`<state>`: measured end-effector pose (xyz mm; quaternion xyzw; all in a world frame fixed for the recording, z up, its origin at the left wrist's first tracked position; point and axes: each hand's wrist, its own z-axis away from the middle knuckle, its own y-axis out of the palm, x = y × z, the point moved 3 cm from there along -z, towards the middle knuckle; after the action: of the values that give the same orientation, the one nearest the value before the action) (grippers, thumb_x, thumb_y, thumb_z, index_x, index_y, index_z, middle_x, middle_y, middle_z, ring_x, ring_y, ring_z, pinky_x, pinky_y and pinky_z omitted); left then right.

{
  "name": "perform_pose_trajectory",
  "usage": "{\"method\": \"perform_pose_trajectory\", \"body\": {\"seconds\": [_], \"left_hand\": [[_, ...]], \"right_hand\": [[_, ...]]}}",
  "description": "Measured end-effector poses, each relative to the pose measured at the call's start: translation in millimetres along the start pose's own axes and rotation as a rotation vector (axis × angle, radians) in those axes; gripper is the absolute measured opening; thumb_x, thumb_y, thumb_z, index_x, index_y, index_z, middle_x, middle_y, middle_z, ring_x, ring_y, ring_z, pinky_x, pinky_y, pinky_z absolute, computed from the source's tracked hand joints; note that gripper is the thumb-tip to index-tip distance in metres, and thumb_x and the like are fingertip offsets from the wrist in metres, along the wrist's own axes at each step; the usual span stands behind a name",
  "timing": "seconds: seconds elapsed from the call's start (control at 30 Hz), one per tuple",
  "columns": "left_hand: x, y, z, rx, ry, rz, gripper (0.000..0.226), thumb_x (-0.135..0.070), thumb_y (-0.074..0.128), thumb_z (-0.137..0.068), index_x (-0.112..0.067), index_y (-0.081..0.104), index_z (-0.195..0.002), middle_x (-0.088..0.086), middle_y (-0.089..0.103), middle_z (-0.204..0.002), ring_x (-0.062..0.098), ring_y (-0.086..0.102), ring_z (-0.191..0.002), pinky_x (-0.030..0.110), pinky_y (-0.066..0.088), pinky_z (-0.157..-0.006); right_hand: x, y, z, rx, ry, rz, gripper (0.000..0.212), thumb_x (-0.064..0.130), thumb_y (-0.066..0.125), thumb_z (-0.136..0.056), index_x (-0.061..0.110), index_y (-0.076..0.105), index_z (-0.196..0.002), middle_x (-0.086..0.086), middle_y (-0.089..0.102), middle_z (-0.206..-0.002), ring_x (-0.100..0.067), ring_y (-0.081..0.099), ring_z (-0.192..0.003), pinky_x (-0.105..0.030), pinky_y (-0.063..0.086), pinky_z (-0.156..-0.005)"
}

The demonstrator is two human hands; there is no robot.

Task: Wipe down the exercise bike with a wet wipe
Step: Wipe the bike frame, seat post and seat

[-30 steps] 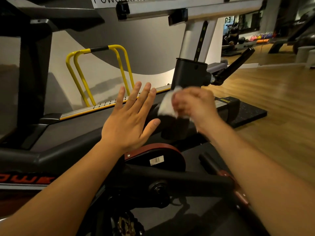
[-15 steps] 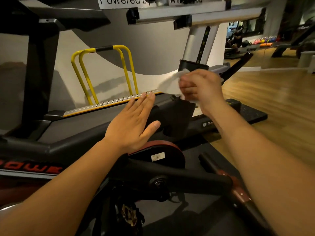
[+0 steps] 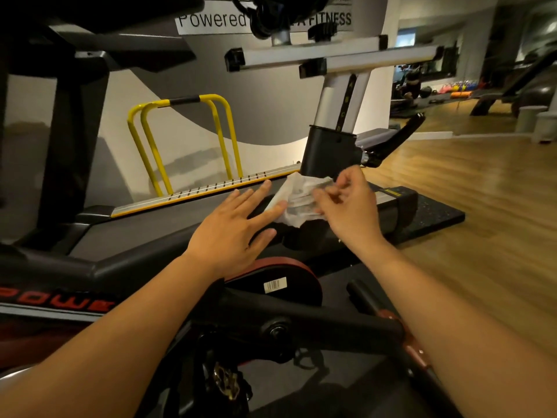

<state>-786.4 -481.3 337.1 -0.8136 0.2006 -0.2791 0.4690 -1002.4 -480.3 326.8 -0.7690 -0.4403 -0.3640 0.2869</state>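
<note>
The right hand (image 3: 349,212) pinches a crumpled white wipe (image 3: 297,202) between its thumb and curled fingers. It holds the wipe just below the black collar (image 3: 327,152) of the exercise bike (image 3: 129,260), where the silver post (image 3: 337,98) rises. The left hand (image 3: 232,230) is spread with straight fingers and grips nothing; its forefinger tip meets the wipe's left edge. A red-rimmed wheel cover (image 3: 280,276) sits under the left wrist. A yellow rail (image 3: 180,137) stands by the wall behind, and wooden floor (image 3: 467,206) lies to the right.
</note>
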Motion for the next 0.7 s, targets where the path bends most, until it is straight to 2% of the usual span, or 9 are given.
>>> {"method": "perform_pose_trajectory", "body": {"seconds": [0.1,0.17,0.23,0.33,0.43,0.5,0.57,0.63,0.7], "left_hand": [[-1,-1,0,-0.008,-0.004,0.003,0.053,-0.054,0.02,-0.101,-0.043,0.022,-0.153,0.002,0.009,-0.165,0.024,0.017,-0.151,0.038,0.008,-0.123],[0,1,1,0.006,-0.001,-0.006,0.054,-0.057,0.017,-0.1,-0.044,0.016,-0.153,0.0,0.006,-0.165,0.023,0.013,-0.152,0.039,0.006,-0.124],[-1,2,1,0.004,0.007,0.007,0.058,-0.059,0.015,-0.1,-0.043,0.007,-0.155,-0.002,0.003,-0.165,0.021,0.012,-0.152,0.04,0.005,-0.124],[-1,2,2,-0.017,0.005,0.065,0.062,-0.059,0.015,-0.099,-0.038,0.004,-0.156,-0.004,0.003,-0.165,0.017,0.011,-0.152,0.037,0.0,-0.124],[1,2,3,-0.029,0.002,0.07,0.064,-0.061,0.015,-0.098,-0.037,0.004,-0.156,-0.006,-0.001,-0.165,0.011,0.002,-0.151,0.032,-0.005,-0.122],[0,1,3,-0.054,-0.003,0.096,0.063,-0.06,0.017,-0.098,-0.038,0.003,-0.155,-0.006,0.0,-0.164,0.008,-0.001,-0.148,0.031,-0.004,-0.122],[-2,1,4,-0.08,-0.008,0.112,0.062,-0.059,0.018,-0.099,-0.038,0.001,-0.155,-0.006,0.002,-0.164,0.005,-0.001,-0.147,0.031,-0.002,-0.123],[-2,2,3,-0.104,-0.009,0.105,0.063,-0.058,0.018,-0.099,-0.036,-0.002,-0.155,-0.004,0.004,-0.165,0.005,0.002,-0.146,0.032,0.0,-0.123],[-3,4,2,-0.111,-0.015,0.096,0.066,-0.059,0.018,-0.099,-0.032,-0.004,-0.156,-0.003,0.006,-0.165,0.007,0.007,-0.148,0.034,0.004,-0.124]], "right_hand": [[-6,1,7,-0.191,-0.17,0.319,0.018,0.028,0.067,-0.088,0.019,0.053,-0.082,0.001,0.056,-0.088,-0.014,0.054,-0.079,-0.031,0.052,-0.069],[-5,16,17,-0.218,-0.236,0.367,0.013,0.028,0.064,-0.091,0.016,0.06,-0.091,0.0,0.053,-0.104,-0.012,0.051,-0.096,-0.022,0.049,-0.075],[-6,29,24,-0.282,-0.261,0.406,0.02,0.031,0.062,-0.092,0.016,0.061,-0.104,-0.003,0.05,-0.116,-0.013,0.047,-0.109,-0.019,0.045,-0.081],[-14,40,38,-0.357,-0.045,0.296,0.047,0.042,0.057,-0.093,0.018,0.046,-0.131,-0.004,0.04,-0.138,-0.018,0.043,-0.126,-0.02,0.045,-0.084],[-20,56,48,-0.246,0.141,0.148,0.076,0.046,0.054,-0.094,0.018,0.015,-0.153,-0.004,0.02,-0.159,-0.018,0.026,-0.144,-0.023,0.037,-0.103],[-16,55,32,-0.234,0.137,0.086,0.083,0.049,0.052,-0.094,0.02,0.004,-0.155,-0.004,0.017,-0.161,-0.02,0.024,-0.145,-0.034,0.037,-0.112],[-8,47,6,-0.292,0.118,0.029,0.082,0.05,0.054,-0.093,0.018,0.01,-0.154,-0.007,0.029,-0.155,-0.022,0.036,-0.139,-0.041,0.045,-0.107],[-3,45,-8,-0.371,0.114,-0.035,0.079,0.051,0.058,-0.09,0.016,0.02,-0.15,-0.006,0.04,-0.147,-0.02,0.046,-0.13,-0.038,0.049,-0.1],[-13,52,4,-0.351,0.144,-0.089,0.08,0.053,0.058,-0.089,0.02,0.02,-0.151,-0.002,0.04,-0.148,-0.017,0.045,-0.131,-0.026,0.046,-0.099]]}}
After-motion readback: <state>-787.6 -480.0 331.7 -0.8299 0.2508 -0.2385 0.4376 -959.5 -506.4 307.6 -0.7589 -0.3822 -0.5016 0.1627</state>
